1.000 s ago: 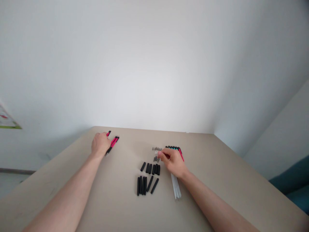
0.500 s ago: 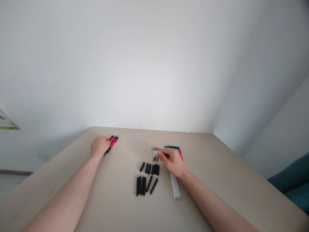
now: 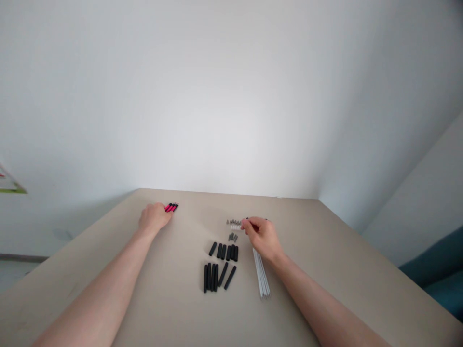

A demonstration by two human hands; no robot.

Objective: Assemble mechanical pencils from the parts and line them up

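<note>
Two bare hands at work above a tan tabletop (image 3: pixel 173 274). The left hand (image 3: pixel 155 218) lies over the near part of the pink-and-black pens (image 3: pixel 172 207), whose far ends protrude just beyond and to the right of its fingertips; its fingers are bent downward, but whether they grip a pen or merely rest against one cannot be made out. The right hand (image 3: pixel 263 237) is curled, thumb toward forefinger; any object between them is hidden. Just left of its fingertips lie a row of small grey conical tips (image 3: pixel 233 222) and a row of small white pieces (image 3: pixel 236 228); nearer the person, small grey metal parts (image 3: pixel 232 237). Below and to the left of the same hand are short black sleeves (image 3: pixel 229 253), then longer black tubes (image 3: pixel 216 278). Slender white pen refills (image 3: pixel 262 277) extend from beneath its palm toward the person.

Handling, as judged: the left hand does best with light fingertip pressure along the pens' sides, keeping them parallel, since round barrels would probably roll if pushed from one end. The right hand is best kept raised, its wrist off the refills and its fingertips off the small rows, which a slight brush could scatter.
</note>
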